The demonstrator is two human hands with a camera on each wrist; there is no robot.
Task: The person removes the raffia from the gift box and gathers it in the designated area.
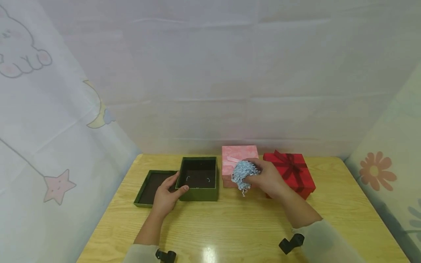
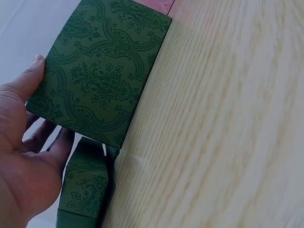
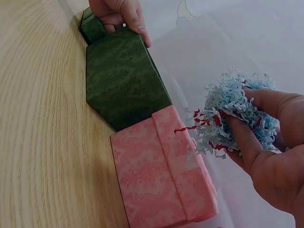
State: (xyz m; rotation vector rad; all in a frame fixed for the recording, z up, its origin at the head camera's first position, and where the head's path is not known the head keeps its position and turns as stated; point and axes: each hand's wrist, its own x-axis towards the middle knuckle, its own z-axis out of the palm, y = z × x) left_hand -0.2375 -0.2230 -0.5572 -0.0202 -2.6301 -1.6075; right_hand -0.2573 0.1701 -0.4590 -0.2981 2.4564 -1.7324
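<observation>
My right hand (image 1: 268, 178) grips a fluffy wad of pale blue shredded paper (image 1: 244, 173), raised in front of the pink box. In the right wrist view, a few red strands (image 3: 216, 119) show among the blue shreds. My left hand (image 1: 165, 196) holds the near left corner of a green patterned gift box (image 1: 198, 194), its thumb over the front rim and its fingers along the left side. The box stands uncovered, with a dark inside where two small pale shreds show. Its green lid (image 1: 140, 188) lies inside-up to the left, partly behind my left hand.
A pink gift box (image 1: 239, 153) with a ribbon on its lid stands right of the green one. Further right is a red gift box (image 1: 306, 175) with a dark red bow. Behind the wooden table (image 1: 210, 226) hangs a pale cloth backdrop (image 1: 210, 80).
</observation>
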